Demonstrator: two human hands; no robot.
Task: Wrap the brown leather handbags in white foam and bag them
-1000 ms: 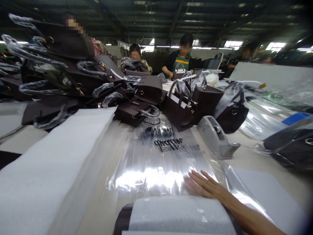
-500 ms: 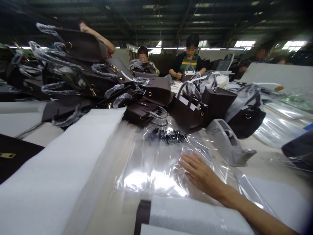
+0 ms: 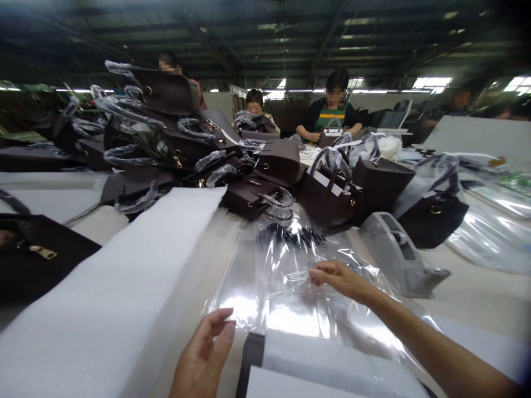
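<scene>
My right hand (image 3: 337, 278) pinches the top sheet of a stack of clear plastic bags (image 3: 286, 276) and lifts it a little off the table. My left hand (image 3: 205, 349) hovers at the near edge with its fingers apart and curved, holding nothing. It is just left of a dark bag wrapped in white foam (image 3: 315, 369) that lies right in front of me. Black print on the plastic bags shows beyond my right hand.
A thick stack of white foam sheets (image 3: 124, 282) lies to the left. A pile of dark brown handbags (image 3: 199, 149) with wrapped handles fills the far table. A grey tape dispenser (image 3: 396, 255) sits right of the plastic. Another dark bag (image 3: 37, 260) lies far left. Several people work behind.
My right hand went from lying flat on the plastic to pinching and lifting a sheet. My left hand has come into view at the bottom. The view has shifted rightwards.
</scene>
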